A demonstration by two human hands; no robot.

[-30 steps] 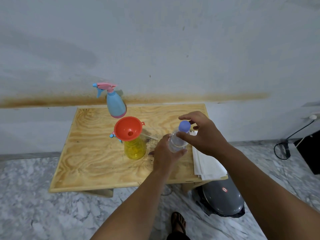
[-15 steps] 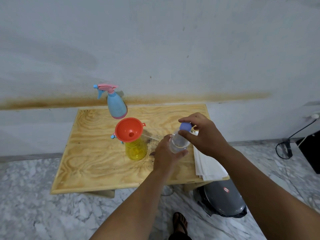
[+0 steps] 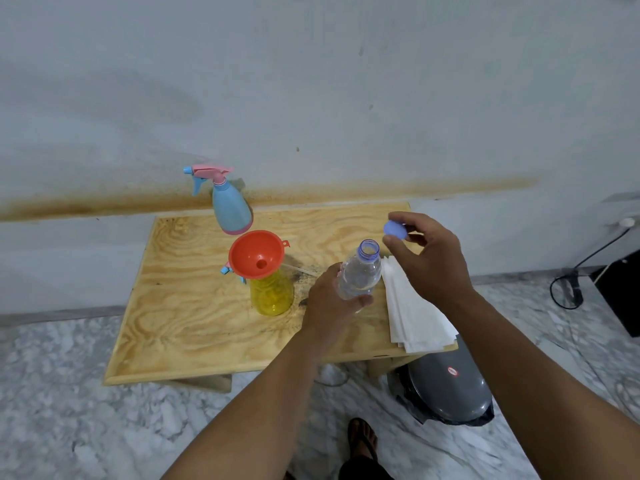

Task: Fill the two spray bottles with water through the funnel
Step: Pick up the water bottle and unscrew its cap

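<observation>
My left hand [image 3: 331,299] grips a clear plastic water bottle [image 3: 360,271] by its lower body, tilted a little to the right, its neck uncapped. My right hand [image 3: 429,261] holds the blue cap [image 3: 394,228] between thumb and fingers, up and right of the bottle's mouth. An orange funnel [image 3: 257,258] sits in the neck of the yellow spray bottle [image 3: 272,294] at the middle of the wooden table [image 3: 194,306]. Its blue and pink spray head [image 3: 230,271] lies partly hidden behind the funnel. A blue spray bottle [image 3: 230,206] with a pink trigger head stands at the table's back edge.
White folded paper towels [image 3: 414,317] lie on the table's right side. A grey lidded bin [image 3: 446,389] stands on the marble floor under the right corner. A black cable [image 3: 568,289] and a dark box are at the far right. My sandalled foot [image 3: 362,441] shows below.
My right hand has unscrewed the blue cap and lifted it up and to the right, off the water bottle. My left hand keeps its hold on the bottle.
</observation>
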